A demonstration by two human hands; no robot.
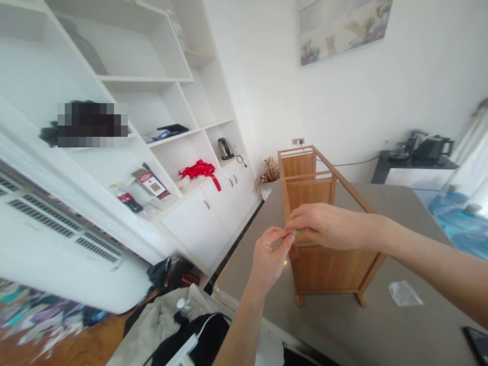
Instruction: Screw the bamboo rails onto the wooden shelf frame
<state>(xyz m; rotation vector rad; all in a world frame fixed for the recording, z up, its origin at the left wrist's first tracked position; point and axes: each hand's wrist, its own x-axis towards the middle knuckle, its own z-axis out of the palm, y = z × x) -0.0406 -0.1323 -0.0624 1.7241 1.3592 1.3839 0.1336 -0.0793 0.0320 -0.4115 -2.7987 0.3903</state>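
Observation:
My left hand [268,256] is closed in a pinch, thumb and forefinger around a small metal piece [295,232], possibly a screw. Its exact kind is too small to make out. Coming in from the right, my right hand [330,223] is also pinched, its fingertips meeting the left ones at the same spot. Whether it grips that piece or another thin one is hidden by the fingers. Both hands are over the near upper corner of a wooden rack [331,269] with slatted panels and open top rails, standing on the grey table [324,330].
A small clear plastic bag [406,294] lies right of the rack, with a dark phone-like device [476,343] at the table's right edge. White shelving [190,208] stands to the left. Clothes and a cable [190,348] are heaped by the table's near left side.

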